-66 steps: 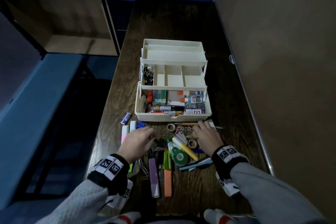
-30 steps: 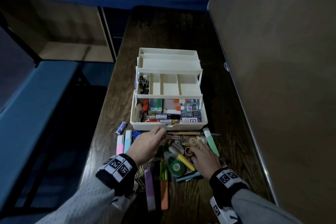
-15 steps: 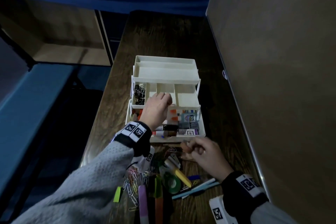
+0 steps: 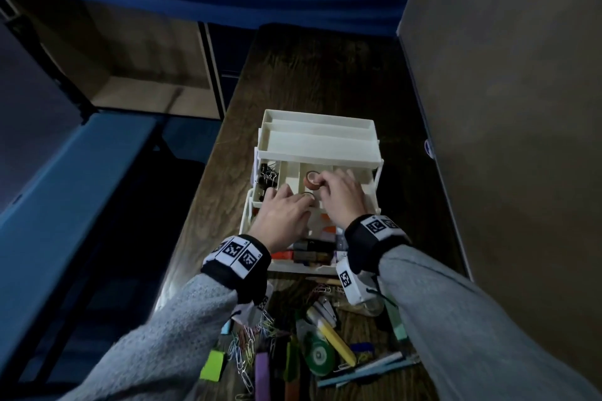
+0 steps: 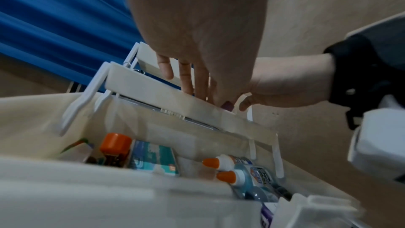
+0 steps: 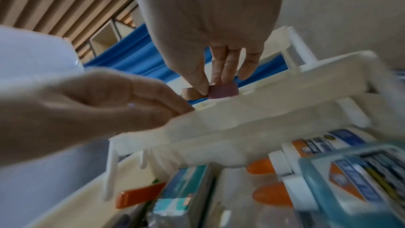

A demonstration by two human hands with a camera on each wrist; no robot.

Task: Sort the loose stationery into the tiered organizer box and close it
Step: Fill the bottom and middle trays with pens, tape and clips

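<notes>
The white tiered organizer box (image 4: 321, 137) stands open on the dark wooden table, its trays stepped back. Both hands are over the middle tray (image 4: 371, 179). My right hand (image 4: 321, 182) pinches a pinkish-brown tape roll (image 4: 312, 180) between thumb and fingers, just above a middle compartment; the right wrist view shows this tape roll (image 6: 223, 90) at the tray wall (image 6: 241, 115). My left hand (image 4: 304, 200) reaches into the tray beside it, a small pale tape ring (image 4: 308, 195) at its fingertips. The left fingers (image 5: 186, 79) dip behind the tray wall (image 5: 153, 91).
Black binder clips (image 4: 268, 174) fill the tray's left compartment. Glue bottles (image 5: 225, 162) and boxes lie in the bottom bin. Loose paper clips (image 4: 247, 345), a green tape dispenser (image 4: 317, 356), a yellow highlighter (image 4: 332, 340) and green sticky notes (image 4: 213, 365) lie near me. A wall panel (image 4: 505, 107) borders the right.
Both hands left the loose pile and came up over the middle tray. The right hand carried the tape roll there; the left reached the tray first.
</notes>
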